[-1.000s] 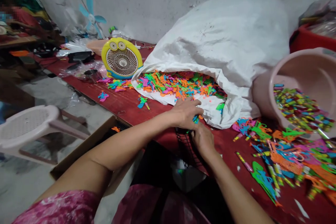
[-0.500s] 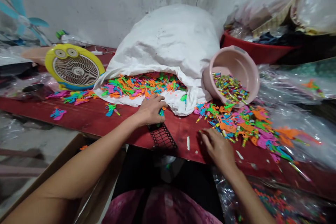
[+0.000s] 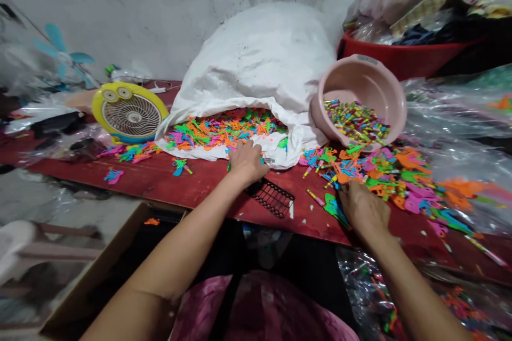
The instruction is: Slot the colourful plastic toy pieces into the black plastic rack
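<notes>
My left hand [image 3: 248, 162] is closed over one end of a black plastic grid piece [image 3: 274, 197], just in front of the opening of a white sack [image 3: 260, 53]. Bits of green and blue plastic show beside its fingers. Bright small plastic pieces [image 3: 224, 128] fill the sack's mouth. On the right, my right hand [image 3: 365, 210] pinches a blue and green plastic piece [image 3: 333, 208] at the near edge of a loose colourful pile [image 3: 418, 192]. A pink tub [image 3: 360, 80] behind that pile lies tilted toward me, with many small striped tubes [image 3: 356, 122] inside.
A yellow fan [image 3: 132, 114] and a small group of pieces [image 3: 134, 152] stand left of the sack on the red table [image 3: 160, 181]. Below the table edge at left is an open cardboard box [image 3: 116, 240]. Plastic bags and a red basin [image 3: 408, 58] are at right.
My right hand has moved right to the pile and now pinches a piece. My left hand and the grid have shifted right, the grid turning flatter. The whole view has shifted slightly.
</notes>
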`<state>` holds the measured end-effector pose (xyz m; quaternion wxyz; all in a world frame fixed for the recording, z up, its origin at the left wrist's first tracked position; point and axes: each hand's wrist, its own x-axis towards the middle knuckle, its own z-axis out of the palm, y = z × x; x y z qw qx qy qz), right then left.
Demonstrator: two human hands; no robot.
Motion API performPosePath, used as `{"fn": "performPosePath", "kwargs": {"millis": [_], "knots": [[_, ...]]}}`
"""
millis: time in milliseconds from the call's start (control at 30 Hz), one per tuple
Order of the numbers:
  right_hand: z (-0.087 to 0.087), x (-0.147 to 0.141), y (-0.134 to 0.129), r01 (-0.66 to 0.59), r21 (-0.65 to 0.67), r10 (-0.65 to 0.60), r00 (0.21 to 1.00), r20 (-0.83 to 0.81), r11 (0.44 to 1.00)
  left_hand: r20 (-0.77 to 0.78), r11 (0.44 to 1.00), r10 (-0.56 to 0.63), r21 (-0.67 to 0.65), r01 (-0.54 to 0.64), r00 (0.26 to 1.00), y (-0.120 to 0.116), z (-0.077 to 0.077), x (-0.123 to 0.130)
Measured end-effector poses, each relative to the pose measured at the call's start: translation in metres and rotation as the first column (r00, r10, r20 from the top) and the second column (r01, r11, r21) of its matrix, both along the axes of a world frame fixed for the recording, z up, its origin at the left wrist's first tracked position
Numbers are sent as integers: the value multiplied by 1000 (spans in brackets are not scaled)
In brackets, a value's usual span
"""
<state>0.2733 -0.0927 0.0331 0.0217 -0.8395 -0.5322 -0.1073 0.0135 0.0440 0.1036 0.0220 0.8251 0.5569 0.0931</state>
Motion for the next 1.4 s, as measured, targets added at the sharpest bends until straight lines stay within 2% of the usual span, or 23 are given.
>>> {"fn": "performPosePath", "kwargs": {"millis": [67, 133, 200, 233, 267, 300, 367, 400, 467, 500, 533, 567, 633, 700, 767, 833, 900, 967, 1067, 1133, 1200, 1300, 1400], "knots": [[3, 0, 5, -23, -9, 23, 999, -33, 1000, -1, 1000, -8, -2, 8, 1000, 1, 0, -2], [7, 3, 5, -61, 40, 65, 993, -103, 997, -7, 1000, -12, -5, 12, 1000, 2, 0, -4], [11, 5, 3, -97, 132, 127, 960, -249, 987, -15, 1000, -11, -8, 10, 1000, 2, 1, -4], [14, 4, 2, -110, 177, 170, 914, -369, 978, -19, 1000, -9, -12, 8, 1000, 2, 1, -4], [16, 3, 1, -116, 210, 210, 834, -510, 971, -24, 1000, -7, -14, 6, 1000, 1, 1, -4], [19, 0, 0, -111, 231, 239, 717, -654, 967, -28, 1000, -1, -12, 1, 1000, 1, 1, -4], [22, -11, -1, -93, 240, 256, 416, -872, 966, -28, 1000, 11, 19, -11, 1000, 0, -1, -4], [24, -18, -1, -94, 245, 262, 256, -931, 965, -24, 999, 14, 47, -13, 1000, 0, -2, -5], [26, -34, -2, -140, 288, 285, -37, -958, 947, -13, 994, -14, 108, 15, 1000, 0, -4, -7], [26, -42, -3, -176, 319, 293, -155, -943, 931, -10, 990, -56, 131, 57, 998, 1, -5, -8], [26, -50, -3, -206, 344, 294, -239, -926, 916, -11, 982, -121, 145, 121, 993, 2, -6, -9], [25, -57, -2, -221, 359, 293, -283, -913, 907, -18, 968, -202, 146, 202, 979, 3, -6, -9], [22, -70, 3, -203, 366, 307, -273, -912, 908, -41, 926, -359, 109, 361, 933, 6, -6, -10], [18, -80, 13, -119, 372, 346, -194, -918, 921, -51, 899, -431, 59, 433, 901, 9, -6, -10], [13, -86, 23, -32, 396, 392, -96, -915, 918, -46, 911, -409, 42, 411, 911, 9, -6, -7], [10, -89, 33, 5, 432, 432, 13, -902, 902, -41, 931, -358, 56, 360, 933, 10, -5, -4], [7, -90, 39, -32, 477, 476, 139, -868, 879, -40, 939, -336, 57, 338, 941, 11, -4, -2], [3, -90, 43, -99, 507, 514, 266, -816, 856, -23, 926, -374, 37, 375, 927, 15, -2, -5], [-3, -90, 45, -174, 511, 532, 427, -731, 842, 48, 856, -517, 28, 516, 855, 25, 6, -20], [-6, -90, 46, -199, 511, 534, 505, -678, 837, 76, 801, -599, 61, 595, 798, 30, 12, -34], [-7, -90, 49, -217, 525, 551, 528, -646, 823, 46, 754, -655, 103, 648, 754, 34, 16, -49], [-7, -91, 54, -224, 514, 553, 478, -682, 828, -72, 681, -721, 106, 724, 689, 38, 15, -66], [-9, -90, 58, -222, 456, 506, 430, -748, 862, -140, 630, -762, 67, 774, 632, 43, 7, -72]]}}
